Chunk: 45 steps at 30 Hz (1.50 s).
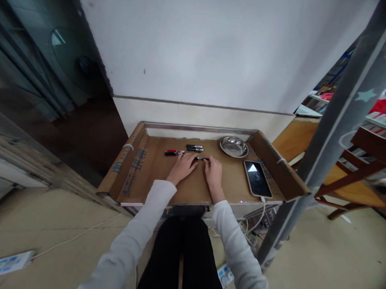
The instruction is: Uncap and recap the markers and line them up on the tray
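Note:
A dark marker pen [201,158] lies crosswise between my two hands, just over the cardboard. My left hand [182,167] has its fingers closed at the pen's left end. At the other end, the fingers of my right hand [213,171] pinch it; fingers partly cover both ends. Just beyond my hands two black marker pens [194,148] lie side by side. To the left of them, and close to my left fingertips, is a red marker [175,151] with a black one against it.
Cardboard with raised sides [276,166] lines the small table. A shallow metal bowl [234,147] stands at the back right. In front of it lies a phone [257,179] with a white charging cable [259,217]. A grey metal post [326,134] rises at the right, near a wooden chair [349,178].

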### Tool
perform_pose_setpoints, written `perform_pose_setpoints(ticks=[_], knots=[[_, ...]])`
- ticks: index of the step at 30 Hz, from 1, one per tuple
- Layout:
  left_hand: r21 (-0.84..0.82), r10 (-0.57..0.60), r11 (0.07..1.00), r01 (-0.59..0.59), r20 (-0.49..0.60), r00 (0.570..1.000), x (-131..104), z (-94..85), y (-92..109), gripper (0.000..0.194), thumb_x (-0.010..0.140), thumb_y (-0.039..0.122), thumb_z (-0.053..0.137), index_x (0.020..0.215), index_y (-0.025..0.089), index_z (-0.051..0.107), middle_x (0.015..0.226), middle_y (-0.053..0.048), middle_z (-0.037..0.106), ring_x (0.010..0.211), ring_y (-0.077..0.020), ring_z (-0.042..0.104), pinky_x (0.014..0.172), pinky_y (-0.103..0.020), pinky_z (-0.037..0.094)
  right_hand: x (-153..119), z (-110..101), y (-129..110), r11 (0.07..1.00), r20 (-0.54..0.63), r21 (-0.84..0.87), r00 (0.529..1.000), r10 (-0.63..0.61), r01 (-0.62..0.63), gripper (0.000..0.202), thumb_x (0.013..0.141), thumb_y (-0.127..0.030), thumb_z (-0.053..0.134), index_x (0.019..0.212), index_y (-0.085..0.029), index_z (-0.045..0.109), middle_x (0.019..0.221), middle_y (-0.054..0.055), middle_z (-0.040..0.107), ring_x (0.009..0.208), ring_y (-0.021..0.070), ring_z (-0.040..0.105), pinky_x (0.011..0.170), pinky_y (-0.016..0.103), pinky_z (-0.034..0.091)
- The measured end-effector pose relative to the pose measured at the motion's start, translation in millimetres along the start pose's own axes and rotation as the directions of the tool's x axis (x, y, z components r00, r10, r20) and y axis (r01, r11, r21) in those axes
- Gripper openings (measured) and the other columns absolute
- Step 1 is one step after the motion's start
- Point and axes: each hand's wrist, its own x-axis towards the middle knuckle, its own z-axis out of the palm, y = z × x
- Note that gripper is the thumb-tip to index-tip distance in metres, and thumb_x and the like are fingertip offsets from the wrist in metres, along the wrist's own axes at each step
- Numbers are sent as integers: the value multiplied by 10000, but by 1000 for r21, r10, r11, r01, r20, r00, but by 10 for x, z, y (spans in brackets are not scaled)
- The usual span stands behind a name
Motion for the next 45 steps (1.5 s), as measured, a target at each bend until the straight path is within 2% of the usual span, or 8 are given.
perform_pose_setpoints(ticks=[8, 16, 20, 23, 25, 28, 32, 45], knots=[[-71, -20, 997, 20, 8, 1000, -33, -69, -13, 230, 897, 282, 438, 1063, 214, 582, 1020, -50, 568, 988, -188, 510, 917, -353, 352, -29, -5, 18, 997, -20, -54, 998, 54, -55, 210, 899, -231, 395, 947, -168, 590, 865, 81, 657, 790, 176, 569, 726, 270, 360], [-85, -32, 996, 27, -57, 998, -44, -118, 20, 243, 902, 241, 422, 1106, 216, 551, 1050, -49, 558, 1011, -189, 503, 911, -340, 371, -27, -51, -80, 994, 58, -44, 994, -97, 99, 270, 915, -251, 338, 1008, -176, 581, 916, 90, 660, 857, 202, 576, 808, 310, 387], [-121, -89, 990, 75, -116, 989, -59, -145, 10, 223, 903, 247, 421, 1078, 219, 557, 1072, -46, 587, 1052, -192, 501, 925, -346, 360, -62, -85, -167, 964, 135, 104, 957, -258, 245, 452, 896, -222, 317, 1343, -151, 322, 1213, 125, 565, 1071, 203, 541, 887, 328, 401], [-95, -173, 983, 156, -200, 964, -114, -192, 5, 233, 904, 296, 418, 1075, 237, 565, 1072, -48, 612, 1053, -208, 504, 914, -362, 350, -68, -58, -184, 934, 125, 142, 930, -345, 327, 581, 889, -243, 313, 1418, -100, 122, 1345, 153, 442, 1190, 191, 462, 920, 324, 401], [-67, -244, 970, 234, -262, 934, -176, -223, 8, 232, 891, 330, 440, 1061, 259, 580, 1057, -50, 628, 1012, -229, 504, 876, -383, 352, -44, -15, -158, 942, 101, 101, 938, -331, 321, 558, 887, -227, 307, 1408, -86, 165, 1345, 160, 434, 1203, 191, 435, 936, 326, 390], [-38, -368, 926, 377, -323, 872, -274, -243, 17, 212, 875, 330, 462, 1024, 274, 602, 1006, -63, 640, 931, -254, 487, 814, -404, 350, 32, 48, -87, 973, 101, -53, 971, -218, 224, 417, 865, -169, 329, 1264, -110, 434, 1253, 153, 501, 1137, 229, 443, 934, 358, 368], [-14, -501, 854, 520, -293, 814, -326, -218, 4, 192, 872, 269, 462, 983, 234, 615, 978, -99, 595, 914, -269, 480, 802, -415, 349, 159, 81, -11, 962, 121, -234, 986, -115, 141, 275, 827, -151, 418, 1037, -144, 596, 1105, 148, 536, 1015, 253, 449, 872, 369, 364], [42, -456, 867, 496, -334, 825, -154, -44, -167, 199, 814, 114, 487, 996, 160, 551, 1006, -103, 533, 875, -206, 550, 775, -337, 433, 252, 161, 57, 956, 120, -252, 985, -124, 151, 374, 858, -194, 419, 1214, -248, 523, 1132, 117, 490, 1003, 239, 419, 850, 355, 321]])
